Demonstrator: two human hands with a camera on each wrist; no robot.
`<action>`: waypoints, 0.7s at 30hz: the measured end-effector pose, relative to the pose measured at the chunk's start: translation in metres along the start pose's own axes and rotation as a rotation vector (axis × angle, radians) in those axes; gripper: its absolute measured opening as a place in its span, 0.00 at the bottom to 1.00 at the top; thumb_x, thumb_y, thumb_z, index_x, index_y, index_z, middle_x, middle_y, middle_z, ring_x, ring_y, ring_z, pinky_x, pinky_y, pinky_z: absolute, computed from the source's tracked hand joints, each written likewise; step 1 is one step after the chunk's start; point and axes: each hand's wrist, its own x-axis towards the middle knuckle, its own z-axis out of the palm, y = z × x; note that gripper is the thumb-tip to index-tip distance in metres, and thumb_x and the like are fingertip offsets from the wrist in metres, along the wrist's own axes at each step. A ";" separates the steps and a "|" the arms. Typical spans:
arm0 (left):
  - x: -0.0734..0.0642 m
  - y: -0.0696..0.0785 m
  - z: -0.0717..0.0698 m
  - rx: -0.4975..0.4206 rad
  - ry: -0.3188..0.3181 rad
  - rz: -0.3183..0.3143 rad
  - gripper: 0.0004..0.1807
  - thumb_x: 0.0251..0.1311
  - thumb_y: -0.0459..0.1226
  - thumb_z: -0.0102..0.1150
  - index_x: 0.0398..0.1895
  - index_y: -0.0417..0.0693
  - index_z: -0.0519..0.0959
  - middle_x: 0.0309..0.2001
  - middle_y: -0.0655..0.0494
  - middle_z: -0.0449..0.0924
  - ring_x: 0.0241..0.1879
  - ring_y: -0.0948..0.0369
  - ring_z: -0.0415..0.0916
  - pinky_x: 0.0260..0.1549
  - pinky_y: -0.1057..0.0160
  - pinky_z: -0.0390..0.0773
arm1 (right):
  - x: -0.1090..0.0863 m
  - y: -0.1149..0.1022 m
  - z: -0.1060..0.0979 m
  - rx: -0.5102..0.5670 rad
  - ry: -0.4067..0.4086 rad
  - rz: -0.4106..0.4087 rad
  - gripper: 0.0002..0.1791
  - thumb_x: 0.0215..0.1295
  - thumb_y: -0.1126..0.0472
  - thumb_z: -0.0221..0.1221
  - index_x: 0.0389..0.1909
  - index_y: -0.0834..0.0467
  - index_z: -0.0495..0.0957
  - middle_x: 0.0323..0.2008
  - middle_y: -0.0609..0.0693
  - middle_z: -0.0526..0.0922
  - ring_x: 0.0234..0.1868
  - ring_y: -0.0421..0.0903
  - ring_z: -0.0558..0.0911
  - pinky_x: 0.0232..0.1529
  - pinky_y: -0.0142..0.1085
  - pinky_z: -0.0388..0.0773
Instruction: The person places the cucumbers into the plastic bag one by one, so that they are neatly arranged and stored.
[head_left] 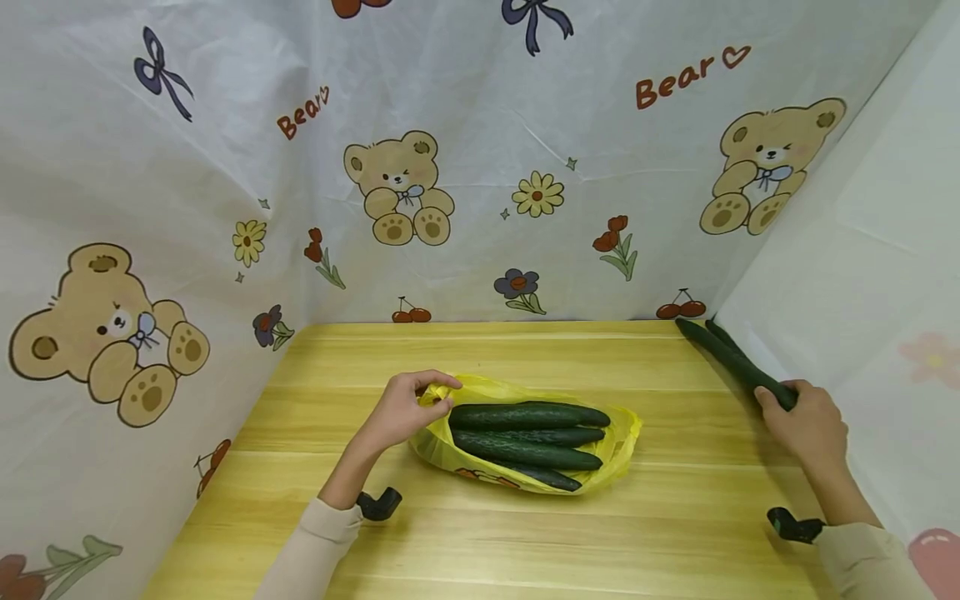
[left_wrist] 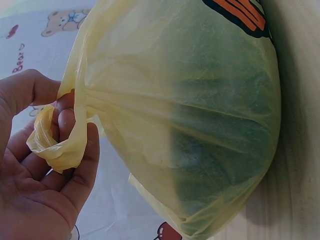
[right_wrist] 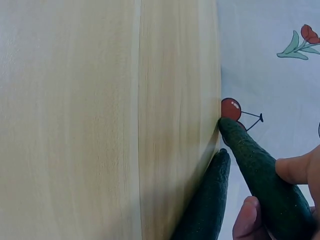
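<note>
Bag midway — room behind; backdrop beyond

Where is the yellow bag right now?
In the head view, the yellow bag sits near the middle of the table, with cucumbers inside it and the person's left hand holding its left end.

Head view downward — 2 wrist close-ups
</note>
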 end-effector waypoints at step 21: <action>0.000 -0.002 0.001 -0.005 -0.001 0.011 0.13 0.71 0.40 0.69 0.56 0.60 0.89 0.60 0.58 0.89 0.56 0.57 0.83 0.49 0.59 0.78 | -0.004 -0.002 -0.005 0.082 -0.001 0.085 0.42 0.84 0.39 0.44 0.75 0.74 0.64 0.67 0.85 0.68 0.59 0.86 0.70 0.53 0.73 0.66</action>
